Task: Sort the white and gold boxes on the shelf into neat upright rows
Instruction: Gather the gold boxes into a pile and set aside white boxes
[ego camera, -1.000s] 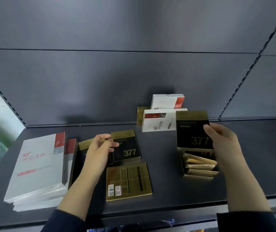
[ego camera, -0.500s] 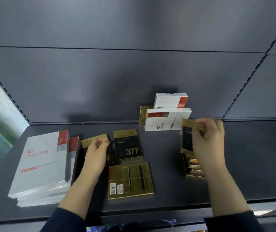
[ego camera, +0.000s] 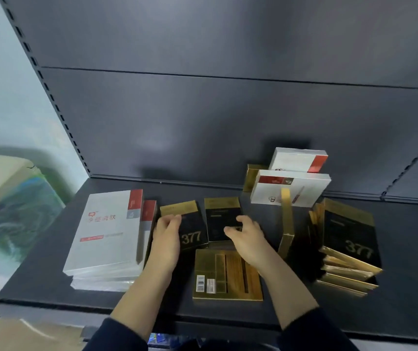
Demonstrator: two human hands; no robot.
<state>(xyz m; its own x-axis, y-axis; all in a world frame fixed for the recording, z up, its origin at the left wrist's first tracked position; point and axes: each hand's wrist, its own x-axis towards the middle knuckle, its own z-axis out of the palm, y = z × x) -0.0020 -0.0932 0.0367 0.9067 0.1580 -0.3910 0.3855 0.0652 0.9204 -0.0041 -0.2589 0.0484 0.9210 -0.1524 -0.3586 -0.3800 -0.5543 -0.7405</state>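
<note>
Black-and-gold "377" boxes lie flat mid-shelf. My left hand [ego camera: 167, 234] grips the left edge of one black-and-gold box [ego camera: 192, 231]. My right hand [ego camera: 247, 236] hovers with fingers spread over the lower part of the second flat box [ego camera: 222, 214]. In front of them a gold box [ego camera: 228, 274] lies face down, barcode up. One thin gold box [ego camera: 287, 219] stands on edge to the right. Further right, a black-and-gold box leans on a pile of gold boxes [ego camera: 347, 244]. White boxes are stacked flat at the left [ego camera: 104, 234], and two more stand at the back [ego camera: 289, 191].
The dark shelf [ego camera: 51, 290] ends in a front lip close to my arms. Its back panel [ego camera: 203, 122] rises behind the boxes. A small gold box [ego camera: 252, 177] stands at the back beside the white ones. Beyond the shelf's left end is a pale green object [ego camera: 5, 198].
My right hand let go of the black-and-gold box at the right pile and moved left over the middle flat box. The left hand stayed on its box. The view shifted left.
</note>
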